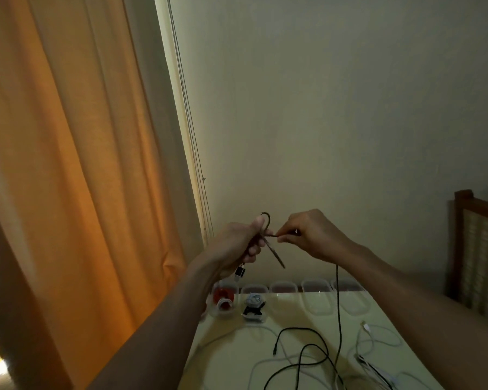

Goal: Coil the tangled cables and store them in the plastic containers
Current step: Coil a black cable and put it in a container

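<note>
Both hands are raised above the table, working a dark braided cable. My left hand grips a small loop of it, and a plug dangles below the palm. My right hand pinches the cable just right of the loop. The rest of the cable hangs from my right hand down to the table. A row of clear plastic containers stands along the table's far edge. The leftmost container holds red and white cable. The one beside it holds a grey and black coil.
Loose black cable and white cables sprawl over the pale table. An orange curtain hangs at the left, close to the table's edge. A wooden chair back stands at the right. A plain wall is behind.
</note>
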Available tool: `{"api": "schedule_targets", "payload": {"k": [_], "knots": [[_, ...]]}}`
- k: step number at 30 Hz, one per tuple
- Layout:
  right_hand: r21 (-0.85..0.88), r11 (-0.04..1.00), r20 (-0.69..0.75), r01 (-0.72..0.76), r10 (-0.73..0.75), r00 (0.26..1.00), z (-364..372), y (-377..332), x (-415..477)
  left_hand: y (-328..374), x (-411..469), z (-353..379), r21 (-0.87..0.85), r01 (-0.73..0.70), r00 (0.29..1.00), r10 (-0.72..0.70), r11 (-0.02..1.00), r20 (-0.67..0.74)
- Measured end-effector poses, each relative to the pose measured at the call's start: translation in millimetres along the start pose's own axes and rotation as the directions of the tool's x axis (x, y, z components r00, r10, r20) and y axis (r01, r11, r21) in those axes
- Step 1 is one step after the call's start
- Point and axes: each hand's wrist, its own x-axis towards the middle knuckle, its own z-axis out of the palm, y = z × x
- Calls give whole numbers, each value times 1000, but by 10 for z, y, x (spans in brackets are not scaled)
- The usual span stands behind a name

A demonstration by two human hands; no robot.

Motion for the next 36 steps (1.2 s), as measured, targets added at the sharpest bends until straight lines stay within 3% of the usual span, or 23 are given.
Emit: {"api": "schedule_targets", "payload": {"k": [3,5,8,11,16,18,22,26,30,36], "knots": [[-11,1000,-3,-21,21,1000,-16,12,-3,-35,23,-55,213,69,996,-78,975,35],[39,997,-11,-66,66,998,-26,12,-7,-73,17,-60,264,67,997,-76,962,24],[208,963,-17,-171,178,984,-49,42,-18,-65,0,-125,177,7,994,11,984,-106],[309,904,88,-295,282,955,-67,186,-95,-26,5,-339,57,-50,968,63,997,-242],[274,866,200,-419,375,905,46,515,-308,32,-26,-671,-105,-132,898,73,986,-434],[217,874,172,-435,405,898,86,564,-338,17,-40,-726,-73,-148,877,96,986,-471],[300,849,-109,-435,484,868,-95,524,-148,-133,-9,-751,90,-97,872,128,991,-473],[389,872,-346,-298,438,830,-598,441,218,-284,30,-788,164,-39,895,108,986,-433],[292,912,-256,-287,364,896,-881,412,281,-390,-38,-771,228,-21,941,96,973,-323],[211,875,-60,-435,456,888,-457,756,-275,-503,-172,-753,433,51,991,9,900,-135]]}}
